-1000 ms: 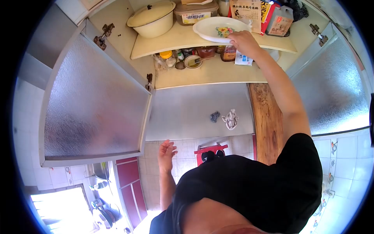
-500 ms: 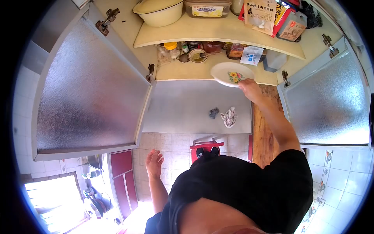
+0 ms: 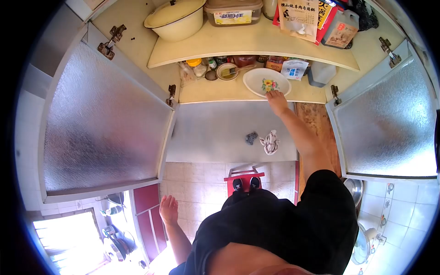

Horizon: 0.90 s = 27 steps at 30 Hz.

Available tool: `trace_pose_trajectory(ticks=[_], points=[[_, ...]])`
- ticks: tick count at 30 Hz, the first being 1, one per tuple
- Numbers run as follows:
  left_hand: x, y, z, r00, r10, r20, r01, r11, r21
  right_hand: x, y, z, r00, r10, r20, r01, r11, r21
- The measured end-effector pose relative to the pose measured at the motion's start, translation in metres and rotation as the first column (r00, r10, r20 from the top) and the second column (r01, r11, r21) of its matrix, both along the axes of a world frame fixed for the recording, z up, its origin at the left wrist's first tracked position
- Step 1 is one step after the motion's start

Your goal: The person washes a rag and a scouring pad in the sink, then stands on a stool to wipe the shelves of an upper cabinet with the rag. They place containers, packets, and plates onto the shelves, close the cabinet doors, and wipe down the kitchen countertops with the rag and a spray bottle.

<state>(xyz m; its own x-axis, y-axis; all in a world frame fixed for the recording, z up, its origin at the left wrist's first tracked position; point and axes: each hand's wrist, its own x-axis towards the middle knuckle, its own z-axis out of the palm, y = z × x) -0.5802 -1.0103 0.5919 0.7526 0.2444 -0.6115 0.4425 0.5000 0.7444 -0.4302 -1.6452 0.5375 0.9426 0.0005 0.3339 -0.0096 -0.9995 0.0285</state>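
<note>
A white oval plate (image 3: 255, 83) with a printed flower pattern is at the lower shelf's front edge. My right hand (image 3: 277, 101) grips its near rim, fingers on the plate's inner face. Behind the plate stand a white packet with blue print (image 3: 294, 69) and a grey-white jug (image 3: 322, 74). To its left is a small bowl (image 3: 225, 76) with a brush (image 3: 238, 69) lying across it. My left hand (image 3: 169, 210) hangs low on the left over the floor, fingers spread and holding nothing.
Cabinet doors stand open at left (image 3: 110, 123) and right (image 3: 387, 114). The upper shelf (image 3: 247, 46) holds a lidded enamel pot (image 3: 176, 20) and a plastic box (image 3: 233, 13). A crumpled cloth (image 3: 270, 142) lies on the grey counter (image 3: 206, 133). My feet are on a red stool (image 3: 245, 178).
My right hand and the plate have shifted a little left and farther in over the lower shelf. My left hand has dropped lower and left. The view has shifted slightly.
</note>
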Motion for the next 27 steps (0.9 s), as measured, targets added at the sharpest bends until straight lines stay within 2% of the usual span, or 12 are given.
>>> trace_pose_trajectory(ticks=[3,5,8,9,10,13,15,16,17,19,22,27], points=[[0.005,0.028,-0.001,0.984,0.149,0.099,-0.13,0.977,-0.171,-0.005,-0.001,0.006,0.999,-0.029,-0.02,0.03,0.999,0.02],[0.009,0.047,-0.002,0.978,0.174,0.114,-0.151,0.97,-0.192,-0.01,-0.006,0.013,1.0,-0.005,0.023,0.004,1.0,0.019],[0.014,0.051,0.007,0.949,0.305,0.079,-0.289,0.942,-0.169,-0.033,0.003,0.06,0.989,0.133,-0.057,-0.122,0.978,0.167],[0.016,0.053,0.005,0.946,0.315,0.079,-0.299,0.94,-0.165,-0.044,0.011,0.086,0.978,0.199,-0.061,-0.169,0.93,0.325],[0.014,0.056,0.001,0.943,0.324,0.076,-0.309,0.937,-0.161,-0.055,0.017,0.115,0.962,0.266,-0.059,-0.208,0.856,0.473],[0.014,0.053,-0.009,0.949,0.312,0.045,-0.299,0.937,-0.183,-0.082,0.034,0.208,0.917,0.366,-0.162,-0.064,0.533,0.844],[0.016,0.052,-0.021,0.965,0.254,0.062,-0.226,0.929,-0.293,-0.077,0.028,0.232,0.936,0.349,0.046,-0.089,0.107,0.99],[0.019,0.049,-0.028,0.972,0.226,0.071,-0.194,0.932,-0.305,-0.071,0.023,0.245,0.941,0.308,0.142,-0.11,-0.118,0.987],[0.023,0.044,-0.031,0.976,0.2,0.086,-0.162,0.93,-0.329,-0.06,0.027,0.261,0.896,0.281,0.344,-0.218,-0.397,0.891],[0.03,0.031,-0.035,0.981,0.151,0.119,-0.096,0.921,-0.378,-0.035,0.032,0.294,0.899,0.206,0.385,-0.174,-0.639,0.749],[0.037,0.011,-0.035,0.981,0.11,0.163,-0.035,0.913,-0.406,0.016,0.05,0.315,0.884,0.018,0.468,-0.285,-0.772,0.568],[0.025,0.002,-0.041,0.974,0.132,0.185,-0.051,0.92,-0.388,0.105,0.073,0.321,0.895,-0.297,0.334,-0.402,-0.861,0.311]])
